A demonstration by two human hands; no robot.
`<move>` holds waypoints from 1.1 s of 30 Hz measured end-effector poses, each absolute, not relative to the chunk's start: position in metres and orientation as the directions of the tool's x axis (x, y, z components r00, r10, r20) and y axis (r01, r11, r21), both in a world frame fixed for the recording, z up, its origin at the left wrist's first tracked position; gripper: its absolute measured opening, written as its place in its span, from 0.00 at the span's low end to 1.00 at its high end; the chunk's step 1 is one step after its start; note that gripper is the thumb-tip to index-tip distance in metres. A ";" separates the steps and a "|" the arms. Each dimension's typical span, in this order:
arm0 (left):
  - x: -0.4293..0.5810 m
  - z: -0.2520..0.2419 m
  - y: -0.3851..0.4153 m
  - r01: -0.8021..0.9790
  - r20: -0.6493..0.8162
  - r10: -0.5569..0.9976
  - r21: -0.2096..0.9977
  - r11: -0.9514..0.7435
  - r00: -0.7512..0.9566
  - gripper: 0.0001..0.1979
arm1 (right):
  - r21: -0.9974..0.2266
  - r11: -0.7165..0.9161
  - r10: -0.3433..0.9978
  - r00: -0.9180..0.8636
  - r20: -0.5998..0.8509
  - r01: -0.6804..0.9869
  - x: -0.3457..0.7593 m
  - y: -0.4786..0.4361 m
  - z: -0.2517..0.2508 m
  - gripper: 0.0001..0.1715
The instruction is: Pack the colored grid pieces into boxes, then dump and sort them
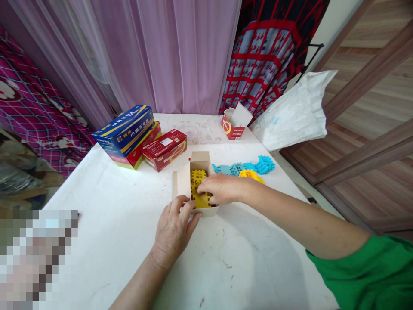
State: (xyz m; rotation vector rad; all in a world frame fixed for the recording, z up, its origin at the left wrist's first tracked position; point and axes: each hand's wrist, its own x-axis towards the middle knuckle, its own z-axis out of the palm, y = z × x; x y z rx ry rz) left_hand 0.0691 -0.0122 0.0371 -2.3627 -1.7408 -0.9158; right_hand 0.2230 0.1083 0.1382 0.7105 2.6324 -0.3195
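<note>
An open cardboard box (pixel 200 156) sits mid-table with its flaps spread. Yellow interlocking plastic pieces (pixel 198 175) with notched edges fill it. My left hand (pixel 174 219) grips the box's near left corner, its fingers on the rim and the thumb at the near flap. From the right, my right hand (pixel 221 187) reaches over the box wall, with curled fingers on the yellow pieces; the fingertips are partly hidden. Just behind my right wrist lie light-blue notched pieces (pixel 237 168) and brighter yellow-orange pieces (pixel 251 174), the latter partly covered by the arm.
At the back left, a blue box (pixel 129 131) rests on a red and green box (pixel 134 158), beside another red box (pixel 166 148). A small open red box (pixel 232 130) stands at the back right. A white bag (pixel 293 114) hangs by the table's right edge.
</note>
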 end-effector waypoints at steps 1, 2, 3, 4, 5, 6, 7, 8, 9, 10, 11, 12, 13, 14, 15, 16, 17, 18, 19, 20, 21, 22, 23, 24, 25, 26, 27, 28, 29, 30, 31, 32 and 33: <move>0.069 0.037 -0.012 0.889 0.496 0.850 0.288 -0.356 0.180 0.08 | -0.119 0.848 0.428 -0.800 -0.419 0.516 0.223 0.108 0.136 0.20; 0.069 0.037 -0.012 0.890 0.495 0.851 0.288 -0.353 0.177 0.08 | -0.125 0.851 0.423 -0.807 -0.412 0.510 0.223 0.108 0.134 0.19; 0.069 0.036 -0.012 0.892 0.495 0.851 0.286 -0.351 0.176 0.08 | -0.132 0.852 0.421 -0.812 -0.405 0.507 0.223 0.108 0.133 0.19; 0.069 0.036 -0.012 0.893 0.497 0.850 0.283 -0.349 0.175 0.08 | -0.140 0.849 0.424 -0.816 -0.393 0.509 0.224 0.108 0.134 0.19; 0.069 0.036 -0.012 0.895 0.500 0.848 0.279 -0.349 0.175 0.09 | -0.150 0.843 0.435 -0.819 -0.374 0.517 0.226 0.109 0.136 0.20; 0.069 0.037 -0.012 0.896 0.501 0.847 0.276 -0.349 0.175 0.09 | -0.165 0.831 0.457 -0.821 -0.341 0.531 0.230 0.110 0.139 0.20; 0.069 0.037 -0.012 0.896 0.503 0.846 0.274 -0.350 0.177 0.08 | -0.187 0.814 0.489 -0.823 -0.290 0.550 0.235 0.112 0.143 0.20; 0.069 0.037 -0.012 0.896 0.504 0.845 0.271 -0.352 0.179 0.08 | -0.212 0.791 0.533 -0.816 -0.222 0.574 0.243 0.114 0.149 0.19; 0.069 0.037 -0.012 0.896 0.506 0.843 0.268 -0.355 0.183 0.08 | -0.235 0.758 0.591 -0.793 -0.149 0.609 0.253 0.117 0.154 0.18; 0.069 0.037 -0.012 0.896 0.508 0.841 0.265 -0.357 0.185 0.08 | -0.252 0.714 0.656 -0.750 -0.081 0.653 0.265 0.119 0.158 0.16; 0.069 0.037 -0.012 0.896 0.512 0.838 0.261 -0.360 0.187 0.08 | -0.261 0.659 0.724 -0.689 -0.034 0.705 0.278 0.120 0.161 0.14; 0.068 0.037 -0.012 0.896 0.518 0.834 0.258 -0.362 0.188 0.08 | -0.260 0.592 0.787 -0.616 -0.018 0.763 0.292 0.120 0.162 0.13; 0.068 0.037 -0.011 0.895 0.526 0.830 0.256 -0.364 0.187 0.08 | -0.248 0.518 0.840 -0.542 -0.035 0.818 0.306 0.118 0.161 0.12; 0.068 0.037 -0.011 0.895 0.533 0.826 0.255 -0.366 0.186 0.08 | -0.222 0.446 0.878 -0.472 -0.080 0.867 0.320 0.114 0.157 0.12; 0.068 0.037 -0.011 0.895 0.536 0.824 0.254 -0.366 0.185 0.08 | -0.185 0.382 0.902 -0.409 -0.137 0.905 0.333 0.109 0.151 0.12; 0.068 0.036 -0.011 0.895 0.537 0.823 0.253 -0.367 0.185 0.08 | -0.137 0.322 0.919 -0.344 -0.190 0.937 0.345 0.103 0.143 0.12; 0.068 0.036 -0.011 0.896 0.537 0.822 0.250 -0.368 0.187 0.08 | -0.092 0.268 0.930 -0.283 -0.237 0.959 0.356 0.096 0.133 0.12; 0.068 0.036 -0.011 0.896 0.537 0.822 0.247 -0.369 0.190 0.08 | -0.053 0.210 0.938 -0.217 -0.271 0.976 0.365 0.089 0.123 0.12; 0.068 0.036 -0.010 0.896 0.537 0.821 0.244 -0.372 0.194 0.08 | -0.027 0.155 0.944 -0.156 -0.290 0.988 0.373 0.083 0.112 0.14; 0.068 0.036 -0.010 0.895 0.538 0.819 0.242 -0.375 0.198 0.08 | -0.020 0.112 0.950 -0.113 -0.290 0.994 0.380 0.077 0.100 0.18; 0.068 0.036 -0.010 0.895 0.540 0.818 0.240 -0.377 0.200 0.09 | -0.034 0.093 0.955 -0.099 -0.279 0.995 0.385 0.071 0.090 0.23; 0.068 0.036 -0.010 0.895 0.542 0.816 0.237 -0.377 0.200 0.09 | -0.059 0.099 0.959 -0.111 -0.259 0.993 0.389 0.068 0.079 0.28; 0.068 0.036 -0.010 0.896 0.544 0.815 0.235 -0.377 0.200 0.09 | -0.088 0.124 0.962 -0.142 -0.232 0.988 0.392 0.065 0.070 0.30; 0.068 0.036 -0.010 0.897 0.546 0.814 0.232 -0.376 0.200 0.09 | -0.113 0.159 0.963 -0.179 -0.200 0.981 0.393 0.063 0.062 0.30; 0.068 0.036 -0.010 0.898 0.548 0.812 0.229 -0.375 0.200 0.09 | -0.129 0.191 0.963 -0.211 -0.166 0.973 0.394 0.061 0.055 0.28; 0.068 0.036 -0.010 0.900 0.550 0.811 0.225 -0.374 0.199 0.09 | -0.136 0.215 0.963 -0.233 -0.132 0.967 0.394 0.060 0.050 0.25; 0.068 0.036 -0.009 0.900 0.551 0.810 0.223 -0.374 0.201 0.09 | -0.136 0.234 0.963 -0.249 -0.101 0.963 0.393 0.059 0.046 0.23; 0.068 0.036 -0.009 0.900 0.552 0.809 0.221 -0.376 0.202 0.09 | -0.135 0.250 0.962 -0.262 -0.077 0.959 0.393 0.058 0.044 0.21; 0.068 0.036 -0.009 0.900 0.552 0.809 0.220 -0.377 0.204 0.09 | -0.140 0.270 0.958 -0.280 -0.061 0.953 0.394 0.057 0.044 0.20; 0.068 0.036 -0.009 0.900 0.553 0.808 0.219 -0.377 0.204 0.08 | -0.156 0.297 0.950 -0.308 -0.050 0.942 0.394 0.055 0.044 0.18; 0.068 0.036 -0.010 0.900 0.554 0.807 0.218 -0.377 0.204 0.08 | -0.184 0.327 0.940 -0.339 -0.040 0.927 0.396 0.054 0.046 0.17; 0.068 0.037 -0.010 0.901 0.555 0.806 0.216 -0.377 0.205 0.08 | -0.224 0.347 0.932 -0.362 -0.030 0.911 0.397 0.052 0.048 0.16; 0.068 0.037 -0.010 0.901 0.557 0.804 0.213 -0.378 0.206 0.08 | -0.272 0.349 0.929 -0.369 -0.022 0.897 0.399 0.051 0.050 0.17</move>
